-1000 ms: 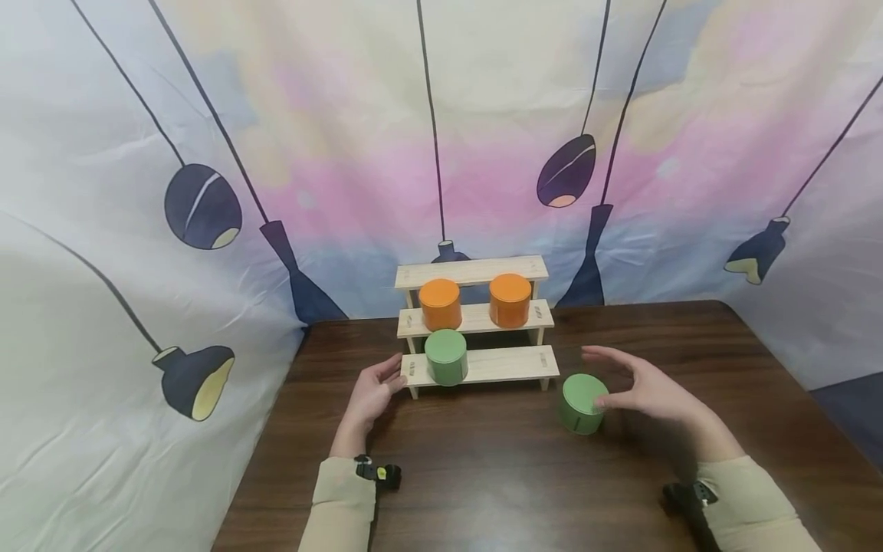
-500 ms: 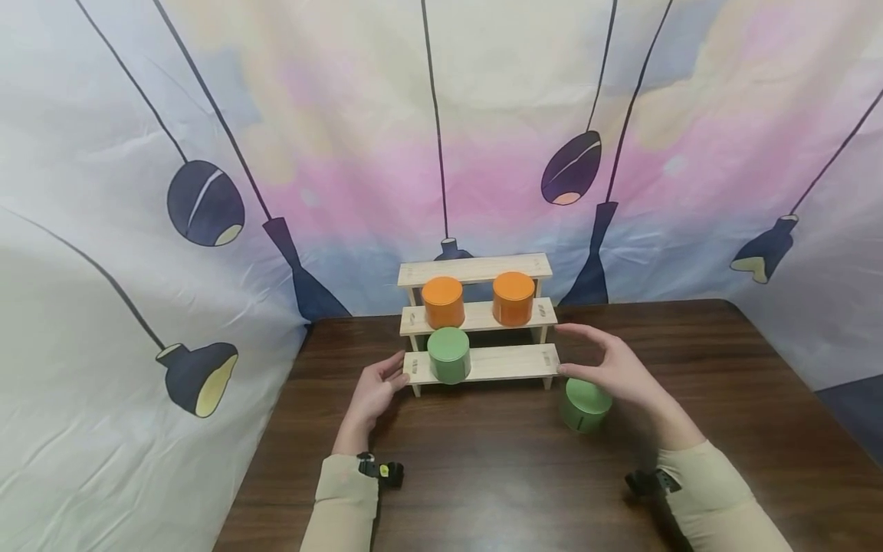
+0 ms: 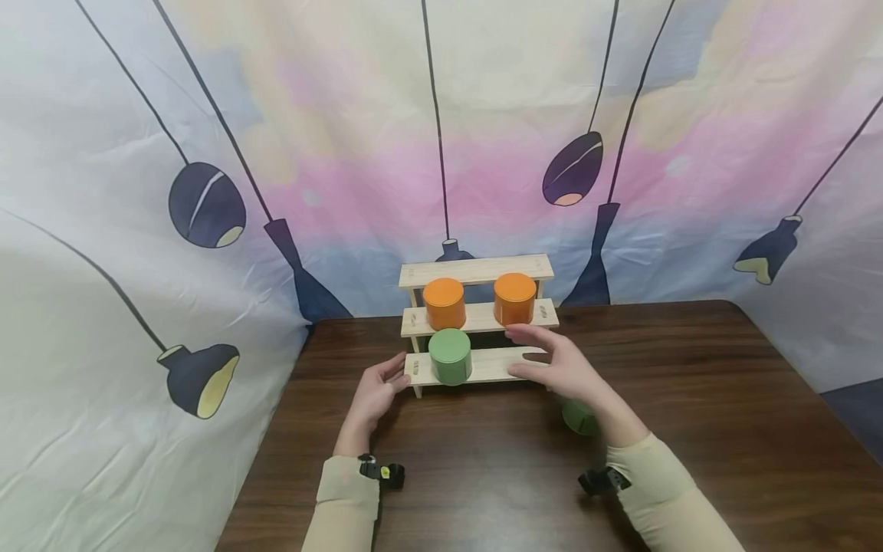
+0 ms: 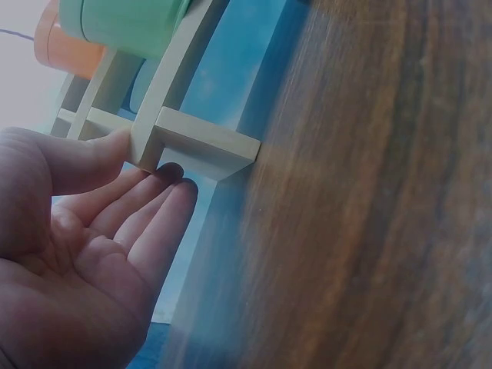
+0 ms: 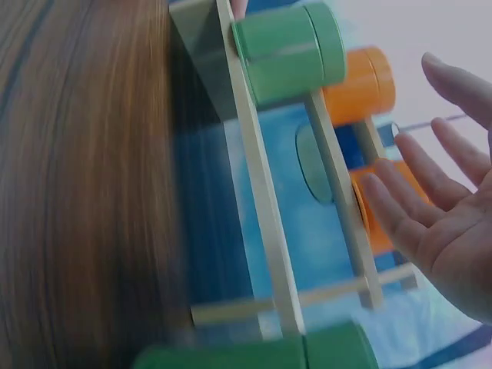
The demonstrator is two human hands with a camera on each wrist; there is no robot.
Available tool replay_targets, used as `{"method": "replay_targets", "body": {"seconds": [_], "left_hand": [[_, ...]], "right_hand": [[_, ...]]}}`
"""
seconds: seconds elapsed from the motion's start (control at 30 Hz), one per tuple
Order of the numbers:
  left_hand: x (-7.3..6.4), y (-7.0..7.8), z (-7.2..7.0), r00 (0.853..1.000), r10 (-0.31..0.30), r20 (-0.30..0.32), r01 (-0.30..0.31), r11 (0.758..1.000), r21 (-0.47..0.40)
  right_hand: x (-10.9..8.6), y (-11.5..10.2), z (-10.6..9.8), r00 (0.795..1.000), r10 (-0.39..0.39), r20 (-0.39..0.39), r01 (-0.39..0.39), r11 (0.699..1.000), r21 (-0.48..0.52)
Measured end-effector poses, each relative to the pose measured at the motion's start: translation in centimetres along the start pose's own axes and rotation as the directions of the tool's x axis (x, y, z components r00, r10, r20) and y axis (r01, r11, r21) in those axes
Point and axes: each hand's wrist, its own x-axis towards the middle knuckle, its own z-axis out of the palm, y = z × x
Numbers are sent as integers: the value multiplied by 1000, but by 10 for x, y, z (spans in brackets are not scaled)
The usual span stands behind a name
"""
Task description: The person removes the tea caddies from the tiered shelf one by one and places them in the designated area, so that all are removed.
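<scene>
Left hand (image 3: pixel 372 392): we pinched the bottom shelf's (image 3: pixel 491 367) end.
Right hand (image 3: pixel 560 366): spread, holding nothing, near the orange tins (image 3: pixel 515 300).
Good handling: we judged a light, steady left pinch best, right hand clear of the tins.
Rack (image 3: pixel 476 270): one, three shelves.
Orange tins: two, middle shelf (image 3: pixel 479 317).
Green tins (image 3: pixel 451 358): we saw two, one on the bottom shelf, one partly hidden on the table (image 3: pixel 455 452).

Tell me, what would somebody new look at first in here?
Probably the two bright orange tubs on the middle step of the little wooden stand, near the middle of the head view. Next, perhaps, the big dark lamps pictured on the pastel backdrop behind it. Nearer, a green tub sits on the stand's lowest step, towards the left.
</scene>
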Motion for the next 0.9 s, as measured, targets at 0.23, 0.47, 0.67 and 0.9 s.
{"method": "replay_targets", "body": {"seconds": [0.23,0.47,0.67,0.9], "left_hand": [[-2,0,0,1000,-1,-6,1,1000,-4],[-1,1,0,1000,3,-3,-3,1000,-5],[-1,1,0,1000,-3,-3,3,1000,-14],[-2,2,1,1000,5,-9,-5,1000,-2]], "right_hand": [[12,3,28,999,46,10,-47,996,74],[24,8,48,996,83,-20,-80,990,114],[31,14,61,994,103,-48,-98,991,94],[38,22,77,992,102,-81,-96,993,75]]}}
